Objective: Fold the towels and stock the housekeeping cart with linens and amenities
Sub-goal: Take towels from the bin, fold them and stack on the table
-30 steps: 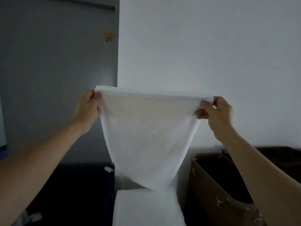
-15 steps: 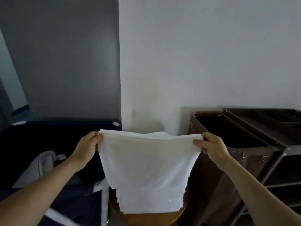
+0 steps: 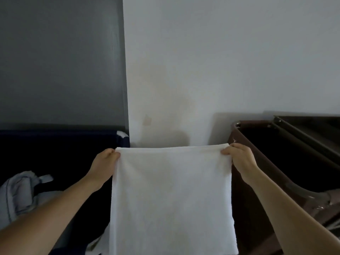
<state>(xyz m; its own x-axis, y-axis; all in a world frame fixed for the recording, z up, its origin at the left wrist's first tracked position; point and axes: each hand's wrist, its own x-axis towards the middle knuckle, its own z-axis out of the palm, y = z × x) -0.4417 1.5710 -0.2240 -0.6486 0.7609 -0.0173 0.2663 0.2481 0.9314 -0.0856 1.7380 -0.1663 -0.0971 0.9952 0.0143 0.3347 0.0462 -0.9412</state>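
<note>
Nearest the camera, two bare forearms reached forward from the lower corners of the view. Between them hung a white towel (image 3: 171, 199), spread flat, its lower edge running down to the bottom of the frame. What lay beneath it could not be seen.

The left hand (image 3: 104, 162) pinched the towel's top left corner, fingers curled over the edge with the thumb behind the cloth. The right hand (image 3: 239, 159) gripped the top right corner the same way, fingers folded round the hem. The top edge ran nearly level between the two hands, pulled taut.

To the left, beside the left forearm, a pale grey bundle of cloth (image 3: 18, 196) lay inside a dark navy bin (image 3: 60, 137). To the right, just beside the towel, stood the brown bag (image 3: 244, 190) of the housekeeping cart, open at the top with a dark inside. The cart's dark metal frame (image 3: 303, 129) ran past it towards the right edge.

Behind everything rose a white wall (image 3: 220, 61), faintly stained just above the towel, and to its left a grey panel (image 3: 60, 61) in shadow.
</note>
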